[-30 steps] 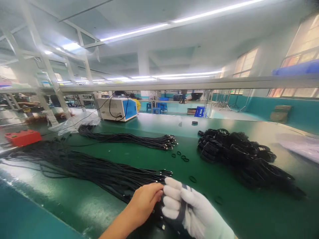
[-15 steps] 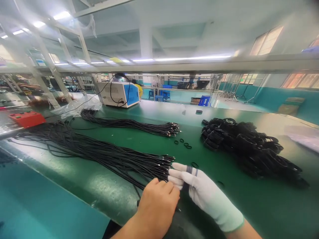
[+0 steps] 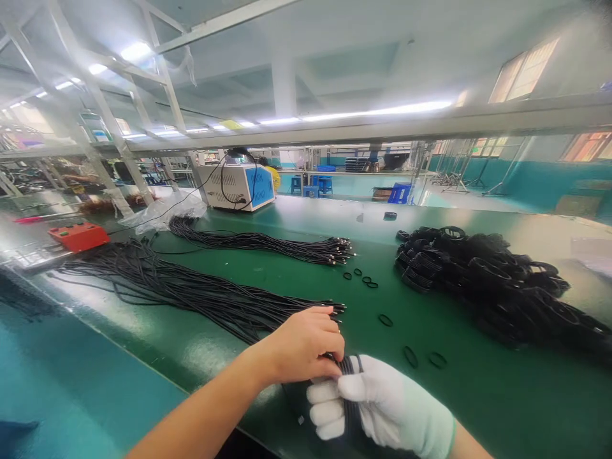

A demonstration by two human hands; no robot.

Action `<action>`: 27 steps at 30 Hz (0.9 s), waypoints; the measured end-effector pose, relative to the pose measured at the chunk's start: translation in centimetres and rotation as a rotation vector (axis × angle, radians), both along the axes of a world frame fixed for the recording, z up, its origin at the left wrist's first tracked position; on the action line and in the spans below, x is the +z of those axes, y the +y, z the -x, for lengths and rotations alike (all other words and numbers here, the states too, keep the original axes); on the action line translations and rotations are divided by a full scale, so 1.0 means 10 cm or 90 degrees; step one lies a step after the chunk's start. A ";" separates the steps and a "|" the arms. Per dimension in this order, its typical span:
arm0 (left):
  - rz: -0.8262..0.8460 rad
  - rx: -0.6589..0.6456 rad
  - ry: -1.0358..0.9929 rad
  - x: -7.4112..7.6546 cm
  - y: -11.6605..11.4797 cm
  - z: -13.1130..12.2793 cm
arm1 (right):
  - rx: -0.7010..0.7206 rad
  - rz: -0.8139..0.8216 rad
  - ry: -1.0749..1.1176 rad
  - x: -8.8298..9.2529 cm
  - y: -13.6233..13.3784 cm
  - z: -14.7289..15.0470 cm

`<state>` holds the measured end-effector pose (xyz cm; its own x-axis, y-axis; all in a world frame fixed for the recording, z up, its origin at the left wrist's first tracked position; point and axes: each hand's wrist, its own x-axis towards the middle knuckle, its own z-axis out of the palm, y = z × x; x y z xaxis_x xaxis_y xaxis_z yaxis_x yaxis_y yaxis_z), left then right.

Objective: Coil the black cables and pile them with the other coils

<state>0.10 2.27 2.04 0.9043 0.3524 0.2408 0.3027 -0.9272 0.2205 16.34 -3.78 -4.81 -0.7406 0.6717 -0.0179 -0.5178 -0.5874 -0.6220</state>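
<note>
My bare left hand (image 3: 310,344) is closed, its thumb and fingertips curled against black strands at the gloved hand; exactly what they pinch is partly hidden. My right hand (image 3: 377,405), in a white glove, is shut around black cable (image 3: 351,411), whose strands run between fingers and palm. Dark bands cross the gloved index finger. Behind my left hand lies a long bundle of black cables (image 3: 205,290), with metal tips at its right end. Farther back rests a second cable bundle (image 3: 268,243), its tips also pointing right.
Several thin black rings (image 3: 385,320) lie on the green table (image 3: 363,223). A large heap of black coils (image 3: 459,261) is at the right. A red control box (image 3: 80,236) stands at the left, and a white and blue machine (image 3: 236,186) at the back.
My left hand has moved up and right, over the cable ends. The gloved hand has dropped lower, its fingers now curled round black strands. The view has shifted slightly.
</note>
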 end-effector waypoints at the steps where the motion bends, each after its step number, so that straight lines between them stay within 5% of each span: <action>1: 0.007 0.007 -0.020 -0.01 0.01 0.01 | -0.005 -0.001 -0.012 0.01 0.00 0.00; 6: -0.077 0.162 -0.158 0.01 -0.04 0.09 | 0.018 0.078 0.051 0.05 0.03 0.00; 13: -0.095 0.048 0.094 0.05 -0.15 -0.04 | 0.056 0.045 0.010 -0.09 0.02 -0.04; 16: 0.042 0.049 0.131 0.13 -0.08 -0.08 | 0.084 0.063 0.021 -0.15 0.00 -0.05; 21: 0.424 0.126 -0.002 0.10 -0.05 -0.01 | 0.064 0.065 0.034 -0.11 -0.04 -0.06; 27: 0.445 0.214 -0.191 -0.15 -0.27 0.00 | 0.028 -0.029 0.024 -0.03 -0.03 -0.05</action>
<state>0.13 -0.48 0.55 0.6562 0.7503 0.0801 0.3755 -0.4167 0.8279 16.79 -4.04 -5.12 -0.7687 0.6383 0.0409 -0.5163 -0.5815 -0.6287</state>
